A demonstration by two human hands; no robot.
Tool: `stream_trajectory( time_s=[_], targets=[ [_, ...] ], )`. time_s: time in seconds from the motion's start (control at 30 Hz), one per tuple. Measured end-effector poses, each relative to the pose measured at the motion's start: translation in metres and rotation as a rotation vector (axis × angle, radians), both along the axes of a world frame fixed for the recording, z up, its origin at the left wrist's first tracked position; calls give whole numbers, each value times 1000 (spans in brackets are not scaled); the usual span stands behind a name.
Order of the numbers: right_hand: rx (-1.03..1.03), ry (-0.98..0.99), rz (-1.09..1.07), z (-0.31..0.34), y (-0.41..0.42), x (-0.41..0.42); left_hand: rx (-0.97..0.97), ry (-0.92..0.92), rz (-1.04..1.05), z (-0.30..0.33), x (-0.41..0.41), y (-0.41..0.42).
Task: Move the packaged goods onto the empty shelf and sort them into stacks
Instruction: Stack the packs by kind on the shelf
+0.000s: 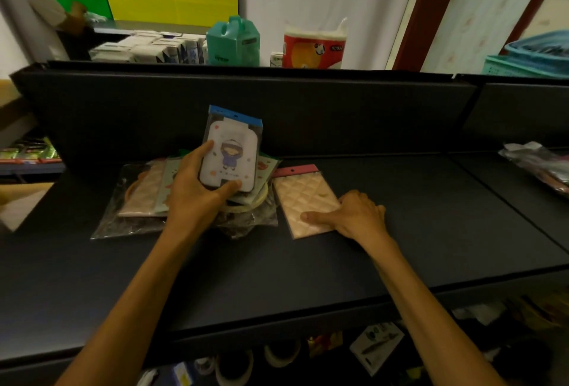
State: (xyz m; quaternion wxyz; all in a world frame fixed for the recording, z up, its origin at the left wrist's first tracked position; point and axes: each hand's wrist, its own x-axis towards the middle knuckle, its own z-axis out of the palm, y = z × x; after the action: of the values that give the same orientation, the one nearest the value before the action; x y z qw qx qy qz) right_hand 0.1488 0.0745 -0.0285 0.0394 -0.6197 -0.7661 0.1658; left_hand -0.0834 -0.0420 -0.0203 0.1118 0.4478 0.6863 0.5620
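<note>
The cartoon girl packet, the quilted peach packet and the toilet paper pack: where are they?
cartoon girl packet (229, 156), head view, on the girl drawing.
quilted peach packet (303, 200), head view, on its quilted middle.
toilet paper pack (314, 48), head view, on its red wrapper.

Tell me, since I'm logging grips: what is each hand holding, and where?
The left hand grips the cartoon packet by its lower left corner, thumb across the bottom edge. The right hand holds nothing firmly; it rests on the quilted packet at its right edge.
</note>
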Motion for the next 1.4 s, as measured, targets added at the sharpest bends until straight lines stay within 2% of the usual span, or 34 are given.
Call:
stream_trajectory(
  time_s=[0.13, 0.2, 0.37, 0.5, 0.7, 0.87, 1.07, 1.4],
  targets=[
    [-45, 13, -16, 3, 4, 0, 51, 0, -17, 1, 2, -3],
    [-57, 80, -28, 1, 6, 2, 68, 14, -25, 2, 3, -3],
    [-153, 602, -1, 6, 1, 16, 84, 38, -38, 3, 4, -4],
    [-171, 808, 53, 1, -2, 21, 114, -51, -84, 3, 7, -6],
    [-183, 1129, -18, 1, -12, 45, 148, -225, -198, 6, 25, -6],
    [-66, 1202, -38, 0, -18, 94, 162, -327, -275, 8, 61, 2],
    [71, 1238, -136, -1, -24, 167, 140, -340, -408, 6, 130, 20],
    [248, 1279, -264, 0, -13, 349, 67, -373, -549, -1, 296, 68]
  ],
)
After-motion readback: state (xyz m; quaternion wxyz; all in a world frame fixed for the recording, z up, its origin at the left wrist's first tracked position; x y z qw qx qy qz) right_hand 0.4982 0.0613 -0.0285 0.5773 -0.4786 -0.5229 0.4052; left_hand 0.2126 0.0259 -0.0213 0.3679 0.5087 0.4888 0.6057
